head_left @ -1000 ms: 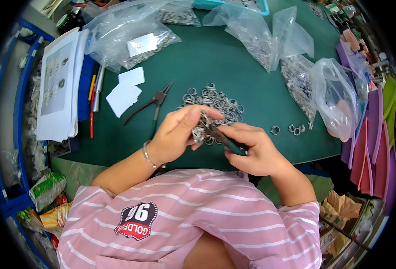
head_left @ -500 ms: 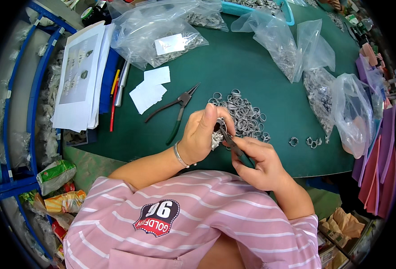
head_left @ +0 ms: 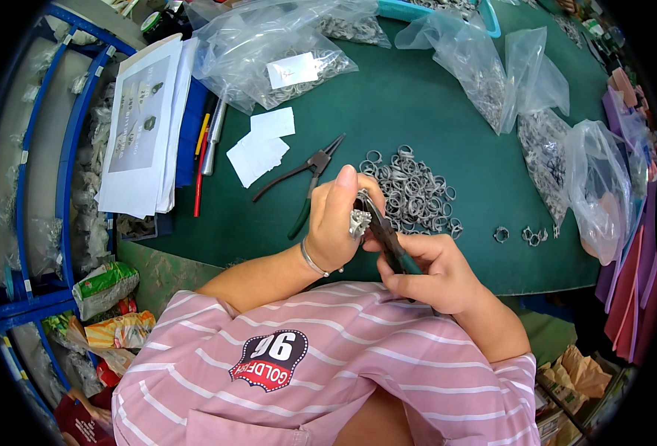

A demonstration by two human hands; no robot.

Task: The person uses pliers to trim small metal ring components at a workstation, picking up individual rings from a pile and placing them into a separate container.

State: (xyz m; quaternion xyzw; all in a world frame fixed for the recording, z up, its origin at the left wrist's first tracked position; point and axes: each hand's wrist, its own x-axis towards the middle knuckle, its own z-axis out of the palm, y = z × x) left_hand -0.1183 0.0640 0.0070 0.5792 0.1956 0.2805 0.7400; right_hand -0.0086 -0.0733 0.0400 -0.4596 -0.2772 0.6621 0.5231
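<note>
Close in front of my chest, my left hand (head_left: pixel 331 227) is closed round a small, shiny silver metal piece (head_left: pixel 359 222), thumb pointing up. My right hand (head_left: pixel 438 275) grips dark-green-handled pliers (head_left: pixel 390 244), their jaws reaching up to the metal piece. My fingers partly hide where the jaw tips meet it. Just beyond my hands lies a loose pile of grey metal rings (head_left: pixel 415 195). A second pair of pliers (head_left: pixel 318 160) rests on the green table (head_left: pixel 447 111), left of the pile.
White paper slips (head_left: pixel 258 157) lie left of the second pliers. Clear bags (head_left: pixel 269 56) of metal parts stand along the far side, with more bags (head_left: pixel 544 156) at right. Several separate rings (head_left: pixel 501 235) sit right of my hands. Blue shelving (head_left: pixel 67 149) is at far left.
The whole view has shifted slightly right. The pliers have turned a little steeper against the metal piece, and my right hand's fingers have drawn in lower around them.
</note>
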